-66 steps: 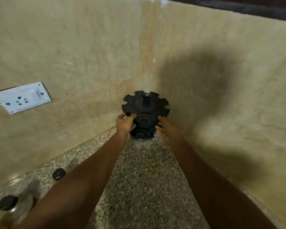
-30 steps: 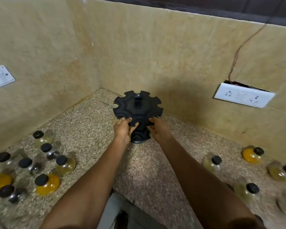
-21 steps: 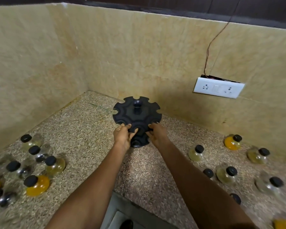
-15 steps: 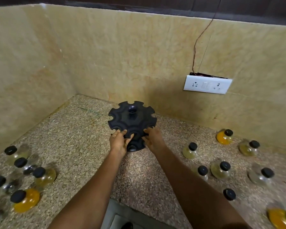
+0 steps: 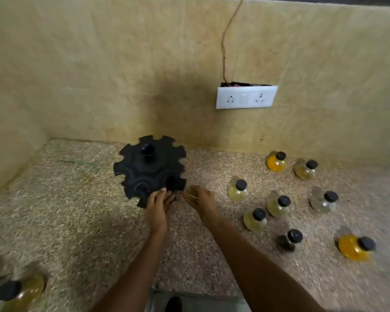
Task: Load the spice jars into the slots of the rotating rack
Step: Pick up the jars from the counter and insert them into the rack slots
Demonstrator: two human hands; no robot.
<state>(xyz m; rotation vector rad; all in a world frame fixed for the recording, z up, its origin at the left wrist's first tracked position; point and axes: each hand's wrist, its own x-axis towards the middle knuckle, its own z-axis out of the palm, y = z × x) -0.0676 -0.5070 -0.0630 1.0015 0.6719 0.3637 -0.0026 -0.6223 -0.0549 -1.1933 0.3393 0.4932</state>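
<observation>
A black round rack [image 5: 150, 170] with notched slots and a centre knob stands empty on the speckled counter [image 5: 77, 217] near the back wall. My left hand [image 5: 159, 204] rests its fingertips on the rack's near rim. My right hand [image 5: 200, 200] hovers just right of the rim, fingers spread, holding nothing. Several black-capped glass jars stand to the right, the nearest being a pale jar [image 5: 238, 190]; an orange-filled jar [image 5: 276, 162] sits by the wall. Another yellowish jar [image 5: 20, 291] is at the lower left.
A white socket plate [image 5: 245, 97] with a loose wire above it hangs on the beige back wall. A side wall closes the left. The counter's front edge runs along the bottom, with floor and a dark shoe [image 5: 172, 304] below it.
The rack was drawn out of the corner toward the right jars as the view swung right. My right hand has come off the rim; my left hand still touches it.
</observation>
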